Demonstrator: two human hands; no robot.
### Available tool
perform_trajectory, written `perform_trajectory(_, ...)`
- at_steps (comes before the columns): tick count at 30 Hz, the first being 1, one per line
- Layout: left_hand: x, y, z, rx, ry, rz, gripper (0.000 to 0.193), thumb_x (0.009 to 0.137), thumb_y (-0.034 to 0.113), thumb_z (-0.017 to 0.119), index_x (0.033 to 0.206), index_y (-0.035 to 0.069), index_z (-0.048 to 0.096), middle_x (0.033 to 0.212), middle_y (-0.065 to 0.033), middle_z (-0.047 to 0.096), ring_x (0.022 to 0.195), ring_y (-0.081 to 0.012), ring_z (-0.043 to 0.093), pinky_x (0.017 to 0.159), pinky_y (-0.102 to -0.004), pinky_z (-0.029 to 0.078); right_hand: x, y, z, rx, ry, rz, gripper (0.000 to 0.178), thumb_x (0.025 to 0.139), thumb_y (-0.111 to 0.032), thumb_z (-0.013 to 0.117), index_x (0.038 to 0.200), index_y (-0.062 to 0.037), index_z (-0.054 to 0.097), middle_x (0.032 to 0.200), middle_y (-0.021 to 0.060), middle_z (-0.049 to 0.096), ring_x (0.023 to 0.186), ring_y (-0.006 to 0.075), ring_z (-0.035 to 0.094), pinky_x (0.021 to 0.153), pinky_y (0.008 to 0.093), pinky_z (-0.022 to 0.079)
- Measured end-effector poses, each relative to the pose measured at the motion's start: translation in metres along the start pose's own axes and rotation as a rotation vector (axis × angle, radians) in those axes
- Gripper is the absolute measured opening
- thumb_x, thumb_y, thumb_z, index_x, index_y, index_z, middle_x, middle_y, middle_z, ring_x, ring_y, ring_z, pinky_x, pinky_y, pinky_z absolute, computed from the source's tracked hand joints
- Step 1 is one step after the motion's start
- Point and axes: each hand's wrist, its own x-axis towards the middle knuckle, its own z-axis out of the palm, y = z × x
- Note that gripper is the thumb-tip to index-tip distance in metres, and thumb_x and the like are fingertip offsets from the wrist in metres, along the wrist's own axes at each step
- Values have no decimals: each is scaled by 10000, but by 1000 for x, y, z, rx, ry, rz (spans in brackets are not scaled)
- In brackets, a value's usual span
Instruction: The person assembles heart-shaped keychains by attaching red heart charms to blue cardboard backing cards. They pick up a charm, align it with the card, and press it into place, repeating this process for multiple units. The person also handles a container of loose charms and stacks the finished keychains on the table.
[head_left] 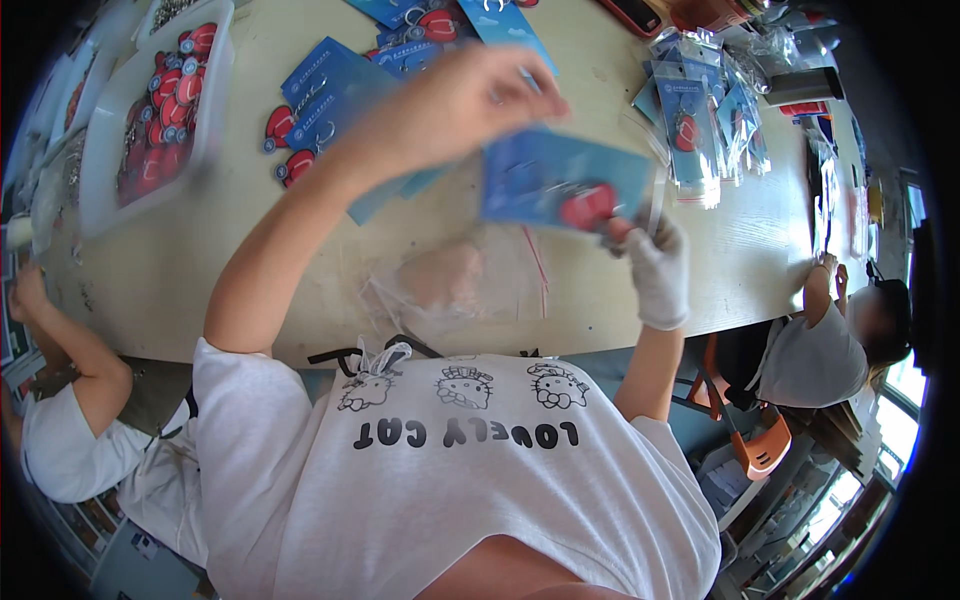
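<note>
My right hand (pixel 658 275), in a white glove with bare fingertips, pinches the lower right corner of a blue backing card (pixel 530 185). A red keychain (pixel 588 206) with metal parts lies on the card's face, close to those fingertips. My left hand (pixel 460 105) is bare and hovers just above the card's upper left edge, with its fingers curled. Motion blurs it, so whether it holds anything cannot be told. Below the card, clear plastic bags (pixel 440 285) lie on the table near my body.
A white bin (pixel 100 190) of red keychains stands at left. More blue cards (pixel 325 85) and loose red keychains (pixel 298 166) lie at the back. Bagged keychain cards (pixel 690 130) are piled at right on the pale table (pixel 590 290). Other people sit at both sides.
</note>
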Motion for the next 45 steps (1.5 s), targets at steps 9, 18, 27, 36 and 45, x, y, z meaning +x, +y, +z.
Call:
perform_trajectory(9, 103, -120, -92, 730, 331, -248, 649, 731, 593, 717, 990, 0, 657, 876, -170, 694, 829, -275, 685, 743, -357, 531, 38, -4, -49, -412, 301, 35, 230, 904, -207, 608, 935, 15, 659, 781, 60, 682, 642, 111, 633, 578, 236, 472)
perform_trajectory(18, 123, -100, -63, 214, 259, -304, 301, 796, 92, 721, 1059, -39, 653, 868, -83, 671, 761, -136, 645, 672, -264, 515, 107, -51, 13, -715, 5, -510, 280, 866, -224, 630, 1050, -12, 618, 842, 101, 694, 744, 214, 677, 692, 298, 518)
perform_trajectory(27, 73, 27, -37, 563, 414, 272, 132, 873, 3, 595, 1002, -6, 624, 873, -65, 649, 761, -105, 620, 657, -242, 484, 187, -66, 43, 742, -593, 237, 469, 934, -440, 557, 1171, -35, 554, 1134, 80, 622, 977, 225, 619, 809, 321, 523)
perform_trajectory(36, 37, 37, -35, 654, 438, 216, 107, 868, -15, 576, 967, -5, 614, 892, -75, 658, 750, -145, 616, 645, -269, 491, 142, -86, 68, 832, -467, -61, 280, 957, -289, 563, 1113, -56, 558, 1053, 60, 647, 886, 149, 649, 734, 252, 533)
perform_trajectory(45, 15, 22, -46, 516, 563, 14, 134, 898, 26, 577, 1029, 0, 594, 919, -61, 629, 757, -102, 614, 617, -242, 491, 94, -98, 92, 252, 47, -615, 167, 813, 21, 635, 969, 28, 578, 827, 52, 699, 756, 61, 626, 679, 216, 491)
